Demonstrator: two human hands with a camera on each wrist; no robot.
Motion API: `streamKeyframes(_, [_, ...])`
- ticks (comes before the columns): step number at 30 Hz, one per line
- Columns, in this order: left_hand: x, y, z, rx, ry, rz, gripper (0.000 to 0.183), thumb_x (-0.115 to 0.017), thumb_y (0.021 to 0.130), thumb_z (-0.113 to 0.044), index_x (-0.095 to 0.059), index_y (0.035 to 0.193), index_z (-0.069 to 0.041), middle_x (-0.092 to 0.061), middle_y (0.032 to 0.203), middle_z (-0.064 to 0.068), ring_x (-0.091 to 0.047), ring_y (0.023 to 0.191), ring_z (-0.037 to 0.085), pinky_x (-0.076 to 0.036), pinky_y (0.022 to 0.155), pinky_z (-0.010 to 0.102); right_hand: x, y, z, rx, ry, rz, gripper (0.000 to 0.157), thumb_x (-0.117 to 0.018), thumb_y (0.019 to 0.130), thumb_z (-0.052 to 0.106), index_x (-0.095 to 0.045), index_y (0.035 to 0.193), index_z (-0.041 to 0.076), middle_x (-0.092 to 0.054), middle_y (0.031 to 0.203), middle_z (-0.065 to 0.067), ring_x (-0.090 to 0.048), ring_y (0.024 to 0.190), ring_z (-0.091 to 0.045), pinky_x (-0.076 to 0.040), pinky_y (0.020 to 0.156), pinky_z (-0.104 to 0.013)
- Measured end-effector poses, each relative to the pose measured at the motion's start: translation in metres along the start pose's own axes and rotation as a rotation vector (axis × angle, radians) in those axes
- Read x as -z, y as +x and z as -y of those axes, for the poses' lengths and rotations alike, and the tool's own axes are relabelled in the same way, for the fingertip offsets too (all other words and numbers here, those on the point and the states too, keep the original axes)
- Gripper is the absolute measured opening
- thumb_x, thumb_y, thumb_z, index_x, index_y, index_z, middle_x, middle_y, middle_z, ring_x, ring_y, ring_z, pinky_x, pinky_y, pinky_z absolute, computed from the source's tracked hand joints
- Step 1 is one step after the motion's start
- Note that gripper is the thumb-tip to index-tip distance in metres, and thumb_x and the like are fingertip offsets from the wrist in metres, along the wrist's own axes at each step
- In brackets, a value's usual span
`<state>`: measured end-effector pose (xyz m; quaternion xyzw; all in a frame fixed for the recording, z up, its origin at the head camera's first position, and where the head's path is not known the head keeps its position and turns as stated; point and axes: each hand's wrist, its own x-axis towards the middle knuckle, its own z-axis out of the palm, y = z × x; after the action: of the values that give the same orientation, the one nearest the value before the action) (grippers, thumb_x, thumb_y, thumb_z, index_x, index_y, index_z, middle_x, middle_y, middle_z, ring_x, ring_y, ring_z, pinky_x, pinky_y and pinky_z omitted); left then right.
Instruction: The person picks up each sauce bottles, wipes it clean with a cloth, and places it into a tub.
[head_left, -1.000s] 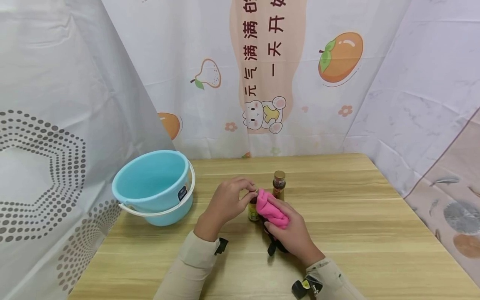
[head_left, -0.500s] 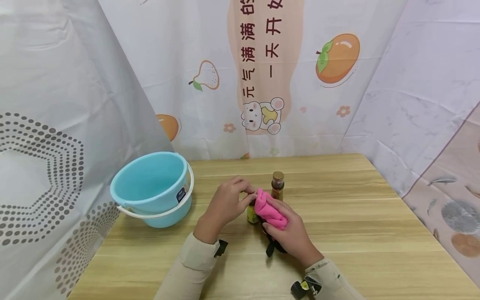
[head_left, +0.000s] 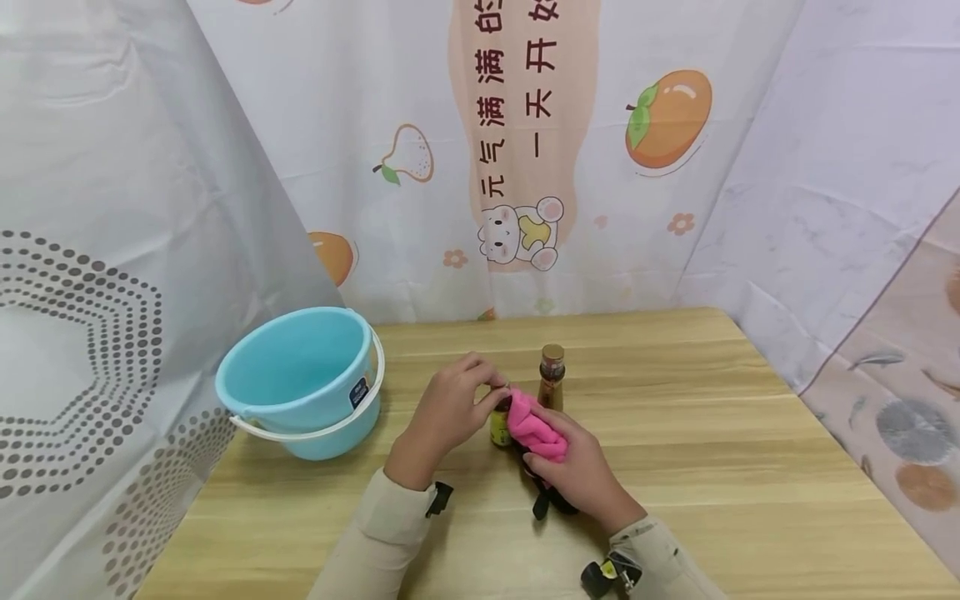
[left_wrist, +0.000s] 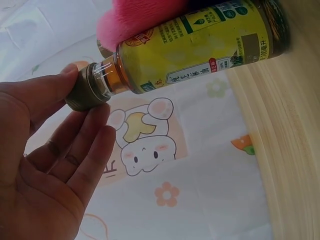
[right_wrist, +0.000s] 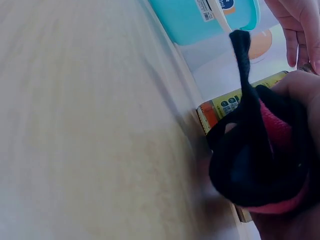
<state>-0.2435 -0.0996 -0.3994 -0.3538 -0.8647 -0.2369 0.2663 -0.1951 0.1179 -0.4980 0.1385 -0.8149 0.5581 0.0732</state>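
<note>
A small glass bottle with a yellow label (left_wrist: 190, 50) and a dark gold cap (left_wrist: 86, 92) stands upright on the table. My left hand (head_left: 450, 408) pinches that cap between thumb and fingertips. In my right hand (head_left: 581, 467) is a fluffy pink cloth (head_left: 537, 429) with a black edge and a black strap (right_wrist: 241, 60), gripped against the bottle's right side. The cloth covers part of the label. Just behind the cloth rises a second bottle (head_left: 552, 371) with a gold cap, its lower part hidden by the cloth and right hand.
To the left on the wooden table (head_left: 712, 467) stands a light blue bucket (head_left: 330, 425), its white handle (head_left: 315, 435) hanging down over the front. Printed curtains (head_left: 420, 275) hang behind the table and along both sides.
The head view has shifted slightly. My left hand keeps its pinch on the cap, while the pink cloth in my right hand has slid a little lower along the bottle.
</note>
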Motion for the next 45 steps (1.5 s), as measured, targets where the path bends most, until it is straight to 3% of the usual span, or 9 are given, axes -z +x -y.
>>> streamKeyframes(11, [-0.004,0.001,0.004,0.021,-0.005,-0.008,0.009,-0.081,0.091,-0.022,-0.074,0.093,-0.018,-0.068,0.097,-0.005,-0.068,0.087,0.012,-0.057,0.071,0.026,0.001,0.002,-0.002,-0.074,-0.084,0.027,0.072,-0.086,0.082,0.010,-0.059,0.147,0.025,-0.062,0.141,-0.001,-0.061,0.103,-0.016,-0.056,0.087,-0.026])
streamKeyframes(23, [0.004,0.002,0.001,-0.002,0.015,0.024,0.006,-0.079,0.093,-0.013,-0.080,0.098,-0.013,-0.078,0.115,0.001,-0.075,0.108,0.018,-0.061,0.093,0.034,0.001,0.001,-0.002,-0.073,-0.109,0.018,0.073,-0.086,0.083,0.012,-0.058,0.148,0.025,-0.061,0.143,0.001,-0.061,0.105,-0.015,-0.056,0.090,-0.028])
streamKeyframes(31, [0.001,0.002,0.002,0.011,0.005,0.026,0.007,-0.080,0.092,-0.013,-0.081,0.099,-0.013,-0.078,0.112,0.001,-0.074,0.107,0.017,-0.061,0.092,0.030,0.000,0.001,-0.003,0.039,-0.088,-0.025,0.076,-0.086,0.081,0.007,-0.058,0.148,0.028,-0.060,0.145,0.003,-0.062,0.112,-0.015,-0.056,0.093,-0.026])
streamKeyframes(45, [-0.006,0.001,0.002,-0.007,0.014,-0.043,0.009,-0.083,0.090,-0.018,-0.079,0.097,-0.014,-0.075,0.102,-0.001,-0.073,0.096,0.013,-0.062,0.082,0.026,0.001,0.000,0.003,0.161,0.031,-0.064,0.077,-0.085,0.082,0.003,-0.057,0.147,0.032,-0.054,0.152,0.005,-0.060,0.125,-0.020,-0.057,0.097,-0.024])
